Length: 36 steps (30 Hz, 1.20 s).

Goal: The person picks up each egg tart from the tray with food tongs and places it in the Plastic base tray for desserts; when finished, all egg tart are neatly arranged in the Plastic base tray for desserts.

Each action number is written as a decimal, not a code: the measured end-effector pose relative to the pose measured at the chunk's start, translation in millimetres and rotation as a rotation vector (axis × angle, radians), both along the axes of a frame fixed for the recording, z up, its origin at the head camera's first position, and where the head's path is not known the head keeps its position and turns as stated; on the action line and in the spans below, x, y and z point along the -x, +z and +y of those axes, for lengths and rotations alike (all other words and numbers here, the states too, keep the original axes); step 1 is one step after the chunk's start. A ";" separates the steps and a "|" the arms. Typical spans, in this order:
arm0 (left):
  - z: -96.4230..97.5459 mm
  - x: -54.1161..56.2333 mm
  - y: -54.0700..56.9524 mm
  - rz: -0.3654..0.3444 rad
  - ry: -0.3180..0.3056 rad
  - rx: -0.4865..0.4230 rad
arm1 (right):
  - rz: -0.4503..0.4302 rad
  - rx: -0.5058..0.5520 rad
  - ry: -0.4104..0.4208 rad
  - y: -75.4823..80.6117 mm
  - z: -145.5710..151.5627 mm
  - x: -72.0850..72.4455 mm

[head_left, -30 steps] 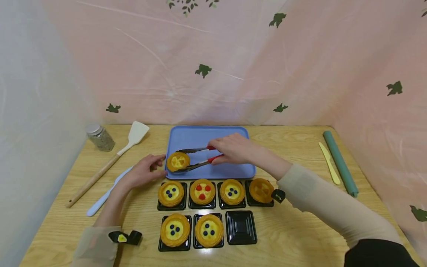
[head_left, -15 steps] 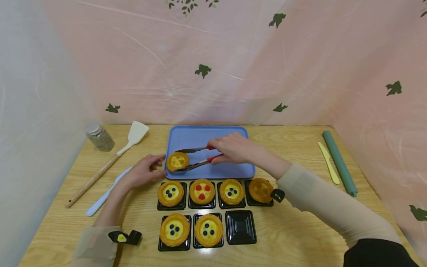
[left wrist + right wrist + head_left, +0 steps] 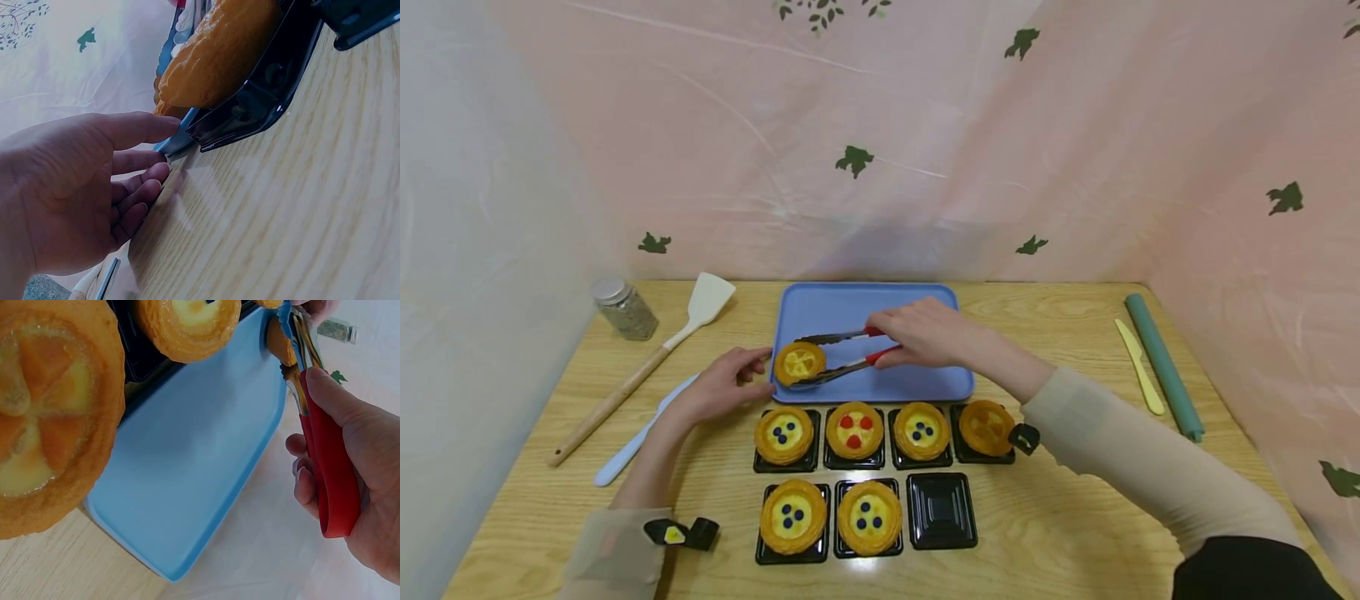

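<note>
My right hand (image 3: 921, 333) holds red-handled metal tongs (image 3: 330, 459) over the blue tray (image 3: 887, 308). The tongs' tips lie on either side of a fruit-topped tart (image 3: 800, 364) at the tray's near left corner; the tart appears to sit on the tray. My left hand (image 3: 726, 387) is at the tray's left edge, index finger and thumb touching its rim. In the left wrist view the left hand's (image 3: 94, 181) other fingers are loosely bent above the wood.
In front of the tray, several tarts stand in black square trays, among them a red-topped tart (image 3: 854, 431) and an orange-topped tart (image 3: 987, 428). One black tray (image 3: 942, 511) holds nothing. Left lie a spatula (image 3: 707, 300), blue utensil (image 3: 632, 446) and jar (image 3: 625, 308); right, a yellow knife (image 3: 1138, 367) and green roll (image 3: 1165, 367).
</note>
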<state>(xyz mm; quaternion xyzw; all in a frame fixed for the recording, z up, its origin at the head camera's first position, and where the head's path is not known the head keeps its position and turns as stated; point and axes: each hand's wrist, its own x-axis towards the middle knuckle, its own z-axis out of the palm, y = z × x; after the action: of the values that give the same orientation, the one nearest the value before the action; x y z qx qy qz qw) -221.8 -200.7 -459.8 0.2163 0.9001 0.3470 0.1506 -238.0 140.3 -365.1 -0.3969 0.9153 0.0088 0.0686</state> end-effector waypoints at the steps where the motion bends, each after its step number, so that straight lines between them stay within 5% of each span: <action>1: 0.2 -0.1 0.3 -0.001 0.000 0.000 | 0.000 0.000 0.000 0.3 0.1 0.1; 12: -1.8 0.7 2.4 -0.007 0.005 0.004 | 0.022 0.013 -0.003 9.8 3.6 2.0; 19: -3.2 3.1 1.3 -0.002 0.006 0.006 | -0.007 0.080 -0.009 29.0 25.1 -5.1; 28: -2.6 3.9 -0.7 0.004 -0.010 0.007 | 0.002 0.101 -0.070 62.2 79.9 -48.3; 36: -3.0 5.2 0.2 -0.002 -0.007 -0.004 | 0.099 0.096 -0.067 71.4 123.3 -96.0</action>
<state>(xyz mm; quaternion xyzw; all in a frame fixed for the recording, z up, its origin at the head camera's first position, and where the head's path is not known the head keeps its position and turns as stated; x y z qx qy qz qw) -227.0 -203.7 -459.6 0.2193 0.8986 0.3484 0.1521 -142.1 263.6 -293.6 -0.3679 0.9297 -0.0177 0.0047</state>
